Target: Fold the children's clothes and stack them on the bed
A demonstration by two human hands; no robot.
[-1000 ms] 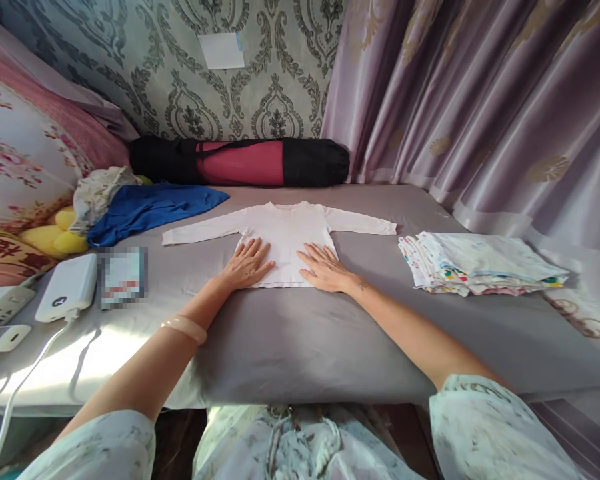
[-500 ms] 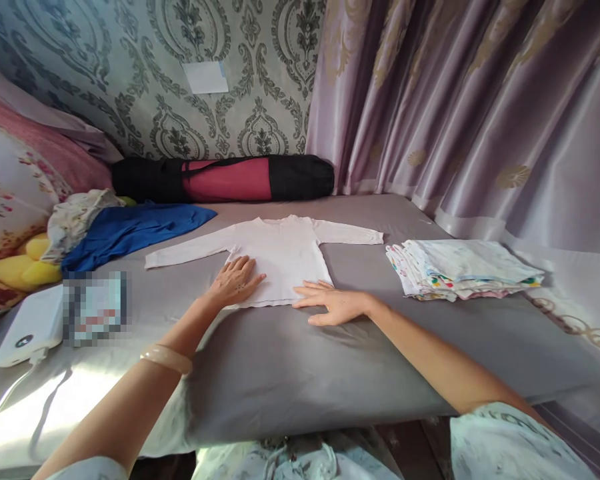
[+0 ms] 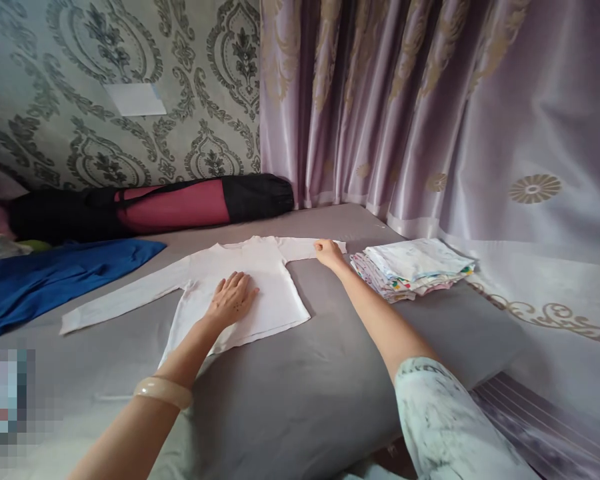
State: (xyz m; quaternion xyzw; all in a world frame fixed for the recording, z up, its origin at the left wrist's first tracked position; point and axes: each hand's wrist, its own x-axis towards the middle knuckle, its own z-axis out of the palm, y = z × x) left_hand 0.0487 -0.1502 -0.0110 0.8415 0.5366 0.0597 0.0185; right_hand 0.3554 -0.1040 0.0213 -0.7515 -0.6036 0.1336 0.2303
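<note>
White long-sleeved shirt (image 3: 260, 280) lies flat, front up, on the grey bed sheet (image 3: 305, 393), mid-scene, collar toward the far wall, hem toward the near edge. Left hand (image 3: 230, 300): palm down, fingers spread and fully open, pressing flat on the lower body of the shirt, gripping nothing. Pale bangle (image 3: 163, 391) on that wrist. Right hand (image 3: 327, 252): arm stretched out to the far right, fingers curled closed on the end of the shirt's right-side sleeve (image 3: 303, 247), and the cuff looks pinched in the fist. The exact fingertip contact is hidden behind the knuckles. Left-side sleeve (image 3: 120, 300) runs out straight to the left, flat on the sheet, untouched. Stack of folded clothes (image 3: 413, 267) sits just right of the right hand, near but apart from the sleeve end. Blue garment (image 3: 55, 273) lies spread at far left, clear of the shirt. Black-and-red roll bag (image 3: 170, 203) lies along the patterned wall (image 3: 105, 67) at the far edge. Purple curtain (image 3: 430, 113) hangs far right, behind the stack.
</note>
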